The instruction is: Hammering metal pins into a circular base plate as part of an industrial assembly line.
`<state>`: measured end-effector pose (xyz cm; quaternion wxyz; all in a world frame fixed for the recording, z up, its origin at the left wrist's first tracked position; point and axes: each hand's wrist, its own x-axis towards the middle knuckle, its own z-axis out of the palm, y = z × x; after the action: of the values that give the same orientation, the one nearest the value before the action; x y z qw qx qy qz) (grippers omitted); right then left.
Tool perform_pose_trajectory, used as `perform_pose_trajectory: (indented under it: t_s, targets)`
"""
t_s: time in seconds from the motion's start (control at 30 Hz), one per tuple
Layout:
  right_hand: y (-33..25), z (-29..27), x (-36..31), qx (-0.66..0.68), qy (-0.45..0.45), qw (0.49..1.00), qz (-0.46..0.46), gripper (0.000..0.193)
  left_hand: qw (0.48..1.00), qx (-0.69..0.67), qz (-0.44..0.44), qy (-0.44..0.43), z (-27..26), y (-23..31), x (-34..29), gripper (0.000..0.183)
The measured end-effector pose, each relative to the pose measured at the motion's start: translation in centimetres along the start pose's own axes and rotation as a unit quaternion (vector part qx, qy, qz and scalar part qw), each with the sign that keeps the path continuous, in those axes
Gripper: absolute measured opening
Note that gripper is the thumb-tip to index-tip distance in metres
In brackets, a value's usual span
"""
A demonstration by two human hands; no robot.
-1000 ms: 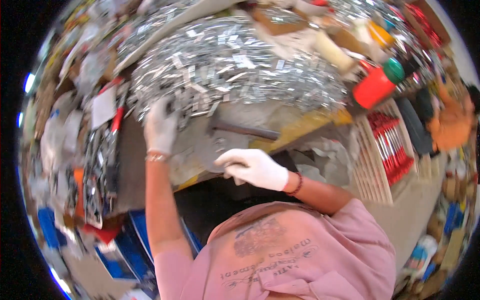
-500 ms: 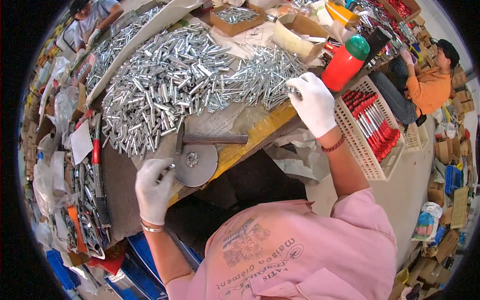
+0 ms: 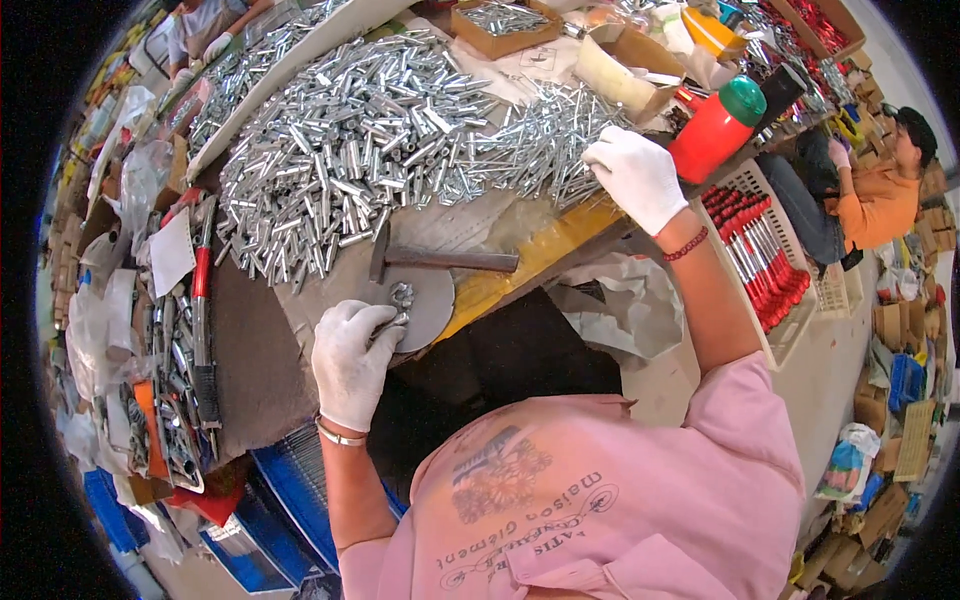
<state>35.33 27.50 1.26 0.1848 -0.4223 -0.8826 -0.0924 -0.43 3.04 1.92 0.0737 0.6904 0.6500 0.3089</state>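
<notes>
My left hand [image 3: 352, 362], in a white glove, is closed in a pinch at the edge of a round grey metal disc [image 3: 428, 310]. Its fingertips are beside small shiny metal parts [image 3: 402, 297] on the disc; what they grip is hidden. My right hand [image 3: 640, 178], gloved too, has its fingers curled at the near right edge of a heap of thin metal pins [image 3: 545, 140]; their contents cannot be made out. A hammer [image 3: 450, 260] lies with its head and handle along the disc's far side. Beyond it spreads a large heap of short metal tubes [image 3: 350, 150].
A red bottle with a green cap [image 3: 715, 130] stands right of my right hand. Below it, a cream plastic crate [image 3: 790, 335] holds red-handled tools. Long tools [image 3: 203, 300] lie at the left. A co-worker in orange [image 3: 880, 205] sits at right; another person is at upper left.
My left hand has moved right to the disc, carrying a small metal piece that showed earlier in its fingers. My right hand has moved farther away, toward the pins. The whole view has shifted slightly.
</notes>
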Motion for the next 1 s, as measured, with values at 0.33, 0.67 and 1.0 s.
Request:
perform_pose_trajectory:
  t_s: [0.33, 0.67, 1.0]
  targets:
    - [-7.4, -3.7, -0.2, 0.251, 0.060, 0.964, 0.063, 0.010, 0.998, -0.038, -0.045, 0.014, 1.0, -1.0, -0.8, 0.010]
    - [-19.7, -0.1, -1.2, 0.445, -0.108, 0.887, -0.061, 0.014, 0.996, -0.029, -0.083, 0.004, 0.1, -1.1, -2.3, 0.014]
    - [-18.7, -0.6, -0.4, 0.234, -0.084, 0.944, -0.217, 0.012, 0.991, -0.080, -0.105, 0.019, 0.7, -1.4, -2.7, 0.015]
